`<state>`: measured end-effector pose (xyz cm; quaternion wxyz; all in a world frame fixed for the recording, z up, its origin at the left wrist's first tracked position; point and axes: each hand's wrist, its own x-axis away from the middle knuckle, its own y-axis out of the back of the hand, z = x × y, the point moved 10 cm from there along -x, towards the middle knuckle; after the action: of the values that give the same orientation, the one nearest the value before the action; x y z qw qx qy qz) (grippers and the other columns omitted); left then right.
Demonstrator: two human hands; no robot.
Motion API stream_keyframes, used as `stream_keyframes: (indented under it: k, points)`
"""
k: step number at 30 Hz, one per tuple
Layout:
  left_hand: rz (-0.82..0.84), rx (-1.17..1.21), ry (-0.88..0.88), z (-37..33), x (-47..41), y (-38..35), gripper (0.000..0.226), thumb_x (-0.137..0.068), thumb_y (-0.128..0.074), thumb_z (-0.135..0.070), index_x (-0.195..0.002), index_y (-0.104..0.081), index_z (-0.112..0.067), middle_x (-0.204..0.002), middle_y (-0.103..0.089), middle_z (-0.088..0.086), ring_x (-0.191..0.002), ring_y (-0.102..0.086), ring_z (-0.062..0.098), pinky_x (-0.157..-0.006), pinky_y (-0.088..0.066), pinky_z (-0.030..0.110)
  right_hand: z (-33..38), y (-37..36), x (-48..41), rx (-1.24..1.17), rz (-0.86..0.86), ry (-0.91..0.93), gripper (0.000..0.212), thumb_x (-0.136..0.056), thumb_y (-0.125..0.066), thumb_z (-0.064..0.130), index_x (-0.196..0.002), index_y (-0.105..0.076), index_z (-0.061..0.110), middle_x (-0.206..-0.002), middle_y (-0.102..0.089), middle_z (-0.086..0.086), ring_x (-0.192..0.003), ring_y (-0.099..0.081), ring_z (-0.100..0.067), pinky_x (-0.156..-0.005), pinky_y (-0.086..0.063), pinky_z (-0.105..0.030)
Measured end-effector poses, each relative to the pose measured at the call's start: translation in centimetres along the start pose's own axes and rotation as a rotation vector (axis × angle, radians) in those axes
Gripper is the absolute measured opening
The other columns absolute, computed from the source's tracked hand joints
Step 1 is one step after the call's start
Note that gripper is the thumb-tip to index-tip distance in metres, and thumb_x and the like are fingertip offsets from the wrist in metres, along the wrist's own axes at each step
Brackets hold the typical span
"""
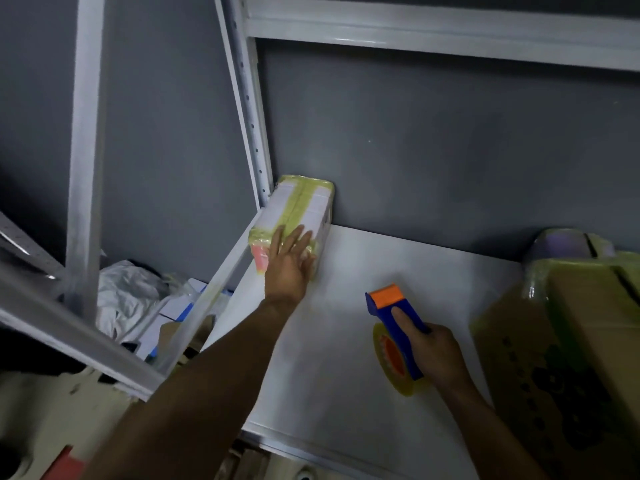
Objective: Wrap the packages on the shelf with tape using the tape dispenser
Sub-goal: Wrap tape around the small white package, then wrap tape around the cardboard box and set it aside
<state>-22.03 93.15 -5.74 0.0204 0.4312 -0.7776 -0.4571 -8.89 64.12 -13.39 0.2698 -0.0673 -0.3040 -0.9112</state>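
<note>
The smooth white metal shelf board is stretching toward a grey wall. A brown cardboard box under glossy film is crowding its right side. In the back left corner a white oblong package, banded in yellowish tape, is lying flat, its long axis running toward the wall. The left hand is pressing on its near end with straight fingers. The right hand is gripping a blue-and-orange plastic tape dispenser, its orange head pointing at the wall.

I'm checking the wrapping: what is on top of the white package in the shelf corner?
On the white package, yellowish tape runs lengthwise, and the left hand lies flat on its near end. The surface beneath that hand is covered.
</note>
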Motion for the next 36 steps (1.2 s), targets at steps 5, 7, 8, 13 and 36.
stream_keyframes:
  k: [5, 7, 8, 13, 36]
  points:
    - [-0.001, 0.009, -0.029, 1.0, -1.1, -0.3, 0.047, -0.102, -0.056, -0.014, -0.148, -0.05, -0.019, -0.161, -0.037, -0.003, -0.156, -0.003, 0.023, -0.125, 0.001, 0.026, -0.3, -0.1, -0.1, -0.024, -0.023, -0.035, 0.062, -0.085, -0.066, 0.071, -0.056, -0.044, 0.02, -0.045, -0.047, 0.003, -0.038, -0.044, -0.012, -0.05, -0.035, -0.026]
    - [0.039, -0.018, -0.033, 0.9, -1.1, -0.5, 0.051, -0.103, -0.052, -0.016, -0.153, -0.041, -0.019, -0.165, -0.028, -0.002, -0.157, 0.005, 0.026, -0.127, 0.0, 0.044, 0.0, -0.1, -0.2, -0.038, -0.028, -0.04, 0.063, -0.084, -0.067, 0.072, -0.056, -0.043, 0.021, -0.045, -0.046, 0.003, -0.037, -0.043, -0.011, -0.049, -0.034, -0.024]
    - [0.073, -0.058, -0.018, 0.9, -1.1, -0.6, 0.055, -0.105, -0.048, -0.02, -0.158, -0.033, -0.02, -0.168, -0.019, -0.002, -0.156, 0.01, 0.026, -0.126, 0.004, 0.051, 0.0, -0.1, -0.2, -0.043, -0.028, -0.037, 0.063, -0.083, -0.067, 0.072, -0.056, -0.043, 0.021, -0.045, -0.046, 0.003, -0.037, -0.043, -0.011, -0.048, -0.034, -0.023]
    - [0.168, -0.067, -0.06, -2.4, 2.6, -0.1, 0.085, -0.099, -0.061, -0.028, -0.162, -0.005, -0.024, -0.169, 0.013, -0.005, -0.152, 0.025, 0.021, -0.124, 0.006, 0.045, 0.3, 0.2, 1.5, -0.102, -0.014, -0.011, 0.065, -0.07, -0.063, 0.082, -0.057, -0.049, 0.02, -0.049, -0.054, -0.001, -0.045, -0.051, -0.015, -0.054, -0.037, -0.027]
    - [0.334, 0.512, -0.217, -29.0, 12.7, -0.4, 0.009, -0.091, -0.075, -0.028, -0.099, -0.071, -0.028, -0.128, -0.062, -0.015, -0.117, -0.06, 0.005, -0.094, -0.047, 0.02, 3.2, 23.9, 20.2, -0.597, -0.16, 0.295, 0.06, -0.079, -0.07, 0.077, -0.117, -0.076, 0.031, -0.106, -0.08, 0.004, -0.093, -0.078, -0.017, -0.078, -0.058, -0.034]
